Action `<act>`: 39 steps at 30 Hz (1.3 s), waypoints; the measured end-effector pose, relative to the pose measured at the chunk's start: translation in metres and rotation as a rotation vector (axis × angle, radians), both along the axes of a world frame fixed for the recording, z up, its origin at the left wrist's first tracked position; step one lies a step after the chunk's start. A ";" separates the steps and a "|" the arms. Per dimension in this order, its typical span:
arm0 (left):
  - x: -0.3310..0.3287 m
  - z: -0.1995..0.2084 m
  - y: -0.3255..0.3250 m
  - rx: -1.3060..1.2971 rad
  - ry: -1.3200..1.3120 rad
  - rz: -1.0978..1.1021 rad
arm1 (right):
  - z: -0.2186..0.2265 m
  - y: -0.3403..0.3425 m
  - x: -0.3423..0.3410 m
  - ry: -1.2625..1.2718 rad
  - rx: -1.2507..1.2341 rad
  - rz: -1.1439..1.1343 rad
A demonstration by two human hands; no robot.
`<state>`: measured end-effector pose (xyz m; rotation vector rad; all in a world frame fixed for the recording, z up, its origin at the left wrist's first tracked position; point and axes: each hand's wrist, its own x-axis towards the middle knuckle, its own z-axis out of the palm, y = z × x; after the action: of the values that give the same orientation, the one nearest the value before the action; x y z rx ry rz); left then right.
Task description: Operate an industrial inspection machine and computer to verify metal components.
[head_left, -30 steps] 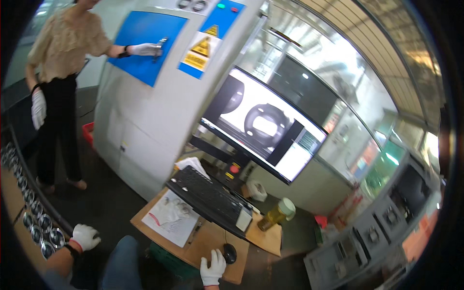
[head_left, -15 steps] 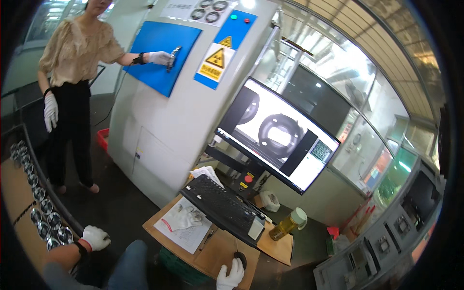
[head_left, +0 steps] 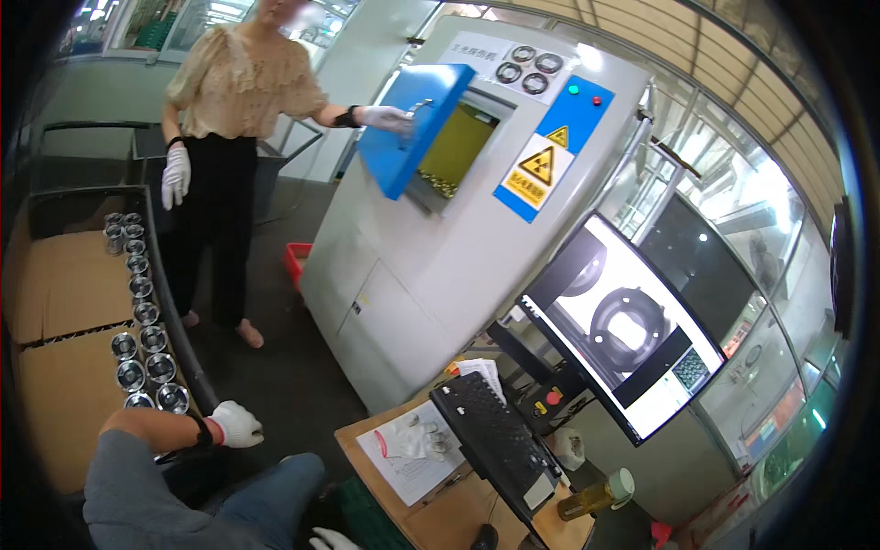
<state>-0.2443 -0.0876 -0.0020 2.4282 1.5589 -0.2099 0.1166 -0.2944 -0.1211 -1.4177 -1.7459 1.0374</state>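
My left hand (head_left: pixel 237 424), in a white glove with a dark wristband, is loosely closed with nothing visible in it, next to the rim of a black cart (head_left: pixel 174 316). Rows of shiny metal rings (head_left: pixel 159 368) stand in the cart on brown cardboard (head_left: pixel 73 284). At the lower edge my right hand (head_left: pixel 332 539), also gloved in white, is partly cut off; its fingers look spread and hold nothing. It is left of the black mouse (head_left: pixel 484 538) and apart from it.
A co-worker's gloved hand (head_left: pixel 385 118) holds the handle of a blue door (head_left: pixel 408 137) on a large grey cabinet (head_left: pixel 385 302). A monitor (head_left: pixel 623 325), keyboard (head_left: pixel 490 431), white glove (head_left: pixel 412 440) and yellow-green bottle (head_left: pixel 596 495) are by the small desk (head_left: pixel 367 440).
The view has turned left. The co-worker has pulled the blue door open, showing the cabinet's inside. My right hand has left the mouse and moved left.
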 end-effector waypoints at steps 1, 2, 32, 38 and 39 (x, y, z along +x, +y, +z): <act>-0.001 -0.001 0.000 0.009 0.019 -0.013 | -0.016 0.002 -0.001 0.058 -0.112 -0.019; 0.000 0.001 0.000 -0.006 0.047 -0.014 | -0.035 0.003 0.000 0.133 -0.247 -0.063; 0.222 0.390 -0.012 0.609 -1.495 -0.816 | -0.179 -0.034 0.070 0.850 -0.896 -0.517; 0.209 0.302 0.018 0.755 -0.954 -0.935 | -0.190 -0.056 0.083 0.915 -0.851 -0.530; 0.198 0.283 0.021 0.769 -0.831 -0.982 | -0.195 -0.058 0.093 0.929 -0.838 -0.517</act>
<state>-0.0466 -0.0662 0.2810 2.9444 -0.0055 1.2599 0.2096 -0.3525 -0.3157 -1.3437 -0.2406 1.8038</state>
